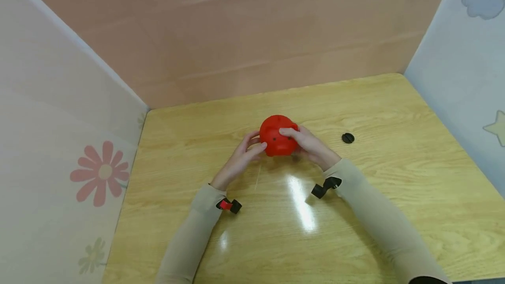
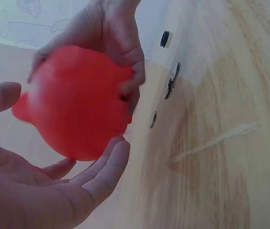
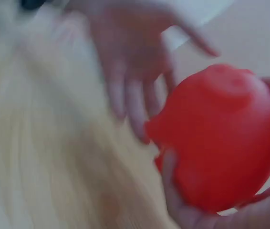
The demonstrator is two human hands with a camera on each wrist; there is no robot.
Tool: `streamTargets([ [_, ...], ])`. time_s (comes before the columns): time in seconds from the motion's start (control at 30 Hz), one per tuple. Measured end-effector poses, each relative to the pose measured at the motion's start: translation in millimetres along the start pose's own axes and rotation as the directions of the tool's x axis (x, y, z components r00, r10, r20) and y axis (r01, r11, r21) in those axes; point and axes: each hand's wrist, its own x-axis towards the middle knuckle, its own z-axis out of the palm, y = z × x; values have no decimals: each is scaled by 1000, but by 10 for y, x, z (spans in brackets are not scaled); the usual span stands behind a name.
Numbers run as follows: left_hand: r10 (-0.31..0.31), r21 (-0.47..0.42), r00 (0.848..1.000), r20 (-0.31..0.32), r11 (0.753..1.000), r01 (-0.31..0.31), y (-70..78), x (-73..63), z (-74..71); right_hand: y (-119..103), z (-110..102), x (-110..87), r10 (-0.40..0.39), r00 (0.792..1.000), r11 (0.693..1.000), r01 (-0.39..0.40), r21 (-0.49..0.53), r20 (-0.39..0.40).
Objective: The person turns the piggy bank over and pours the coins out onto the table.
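Note:
A red piggy bank (image 1: 277, 137) is held up over the table, its snout facing me in the head view. My right hand (image 1: 315, 146) grips it from the right, the thumb lying across its face. On the left side my left hand (image 1: 246, 154) is spread, with thumb and fingers at the bank's edge. In the left wrist view its fingertips (image 2: 120, 148) are close to the red surface; whether they touch it I cannot tell. Two flat, shiny pieces like coins, one a metal disc (image 2: 153, 119), lie on the table beyond.
A black round plug (image 1: 348, 138) with a slot lies on the wooden table (image 1: 165, 222), to the right of my right hand. Walls stand at the left (image 1: 59, 113) and right (image 1: 465, 69), with a pinkish sheet (image 1: 252, 34) at the back.

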Motion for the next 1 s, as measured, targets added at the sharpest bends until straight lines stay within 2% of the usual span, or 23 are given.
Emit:
streamTargets([
  [0.07,-10,7,1000,3,1000,10,-8,11,7,11,9,4,23,1000,1000,-23,15,-2],
  [0.17,-12,7,1000,-5,1000,12,-17,24,16,41,22,13,9,1000,1000,-9,11,2],
  [0.33,-22,-14,999,-30,1000,22,-20,32,35,88,75,14,4,999,1000,-5,28,51],
  [0.43,-31,-29,998,-52,999,29,-23,31,43,111,124,5,5,998,998,-1,-59,64],
  [0.53,-40,-27,996,-78,999,38,-31,29,47,105,141,-15,-2,997,978,19,-205,79],
  [0.6,-38,-27,995,-93,999,35,-31,27,42,89,125,-26,-9,994,967,37,-253,110],
  [0.7,-36,-42,993,-116,999,32,-13,23,36,80,71,-23,-5,989,985,30,-168,147],
  [0.8,-32,-60,992,-120,998,25,14,24,41,70,56,-34,6,989,998,4,-69,147],
  [0.87,-36,-58,993,-112,998,30,16,18,47,70,65,-38,11,990,996,1,-85,141],
  [1.0,-23,-47,997,-73,999,19,-12,-5,45,63,87,-47,24,992,979,3,-202,127],
])
